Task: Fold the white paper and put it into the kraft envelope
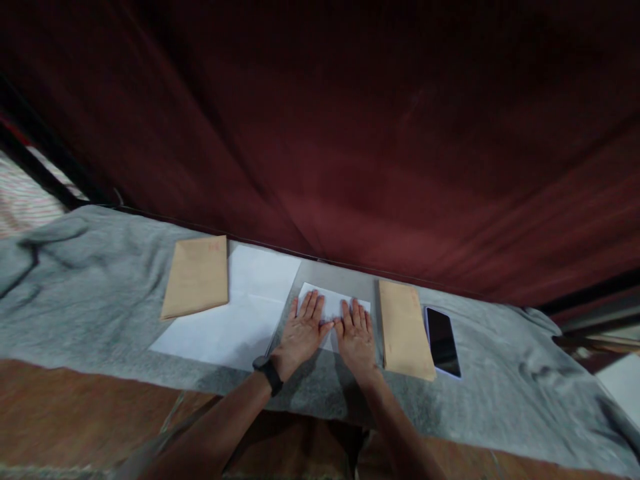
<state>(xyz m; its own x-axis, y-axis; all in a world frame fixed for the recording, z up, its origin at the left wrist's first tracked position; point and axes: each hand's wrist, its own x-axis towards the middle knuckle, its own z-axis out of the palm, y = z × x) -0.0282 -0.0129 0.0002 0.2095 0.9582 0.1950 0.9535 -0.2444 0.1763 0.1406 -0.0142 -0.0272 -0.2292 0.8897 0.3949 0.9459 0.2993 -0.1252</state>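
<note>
A small white sheet of paper point(332, 305), apparently folded, lies on the grey cloth in front of me. My left hand point(303, 328) rests flat on its left part, fingers pointing away from me, with a dark watch point(268, 373) on that wrist. Flat on the right part of the same paper is my right hand point(356, 337), its fingers slightly spread. The two thumbs meet near the middle. Both palms hide much of the paper's near side. Just right of my right hand sits a brown envelope stack point(406, 328).
To the left, large white sheets point(250, 287) lie partly under another brown envelope stack point(197, 275). A phone point(443, 341) with a dark screen lies at the right. Behind the grey cloth point(505, 387) rises a dark red curtain-like sheet point(350, 167). Brown floor tiles point(90, 407) show below.
</note>
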